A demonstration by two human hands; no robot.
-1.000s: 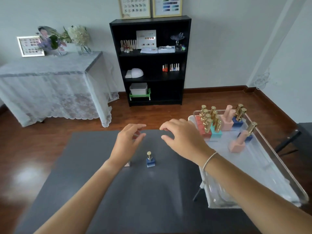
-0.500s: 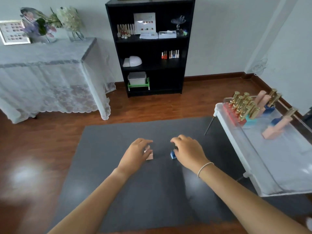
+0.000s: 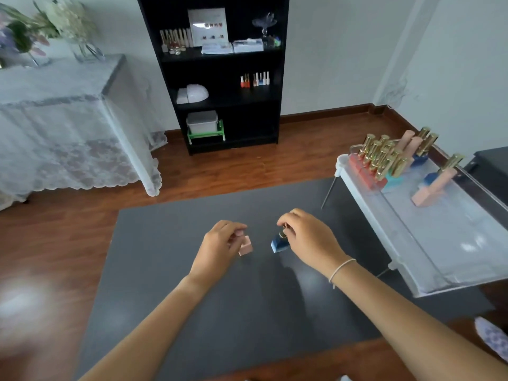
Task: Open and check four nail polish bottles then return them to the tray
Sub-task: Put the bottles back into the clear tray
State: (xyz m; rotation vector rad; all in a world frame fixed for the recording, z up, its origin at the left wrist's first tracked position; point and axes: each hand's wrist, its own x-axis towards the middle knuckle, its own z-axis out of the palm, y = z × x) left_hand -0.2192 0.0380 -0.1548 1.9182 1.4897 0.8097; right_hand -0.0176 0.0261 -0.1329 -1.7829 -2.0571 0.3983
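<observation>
Both forearms are reaching out over the grey tabletop (image 3: 220, 312). At its middle, the left hand (image 3: 217, 248) is closing its fingers on the cap of a pink bottle (image 3: 245, 246), and just right of that the right hand (image 3: 309, 240) is pinching the gold cap of a blue bottle (image 3: 279, 244), which is tilting. Well to the right of the tabletop, a clear tray (image 3: 384, 229) is carrying more gold-capped bottles (image 3: 380, 160) at its far end. Beyond the tabletop, a black shelf unit (image 3: 220, 70) is standing against the wall.
</observation>
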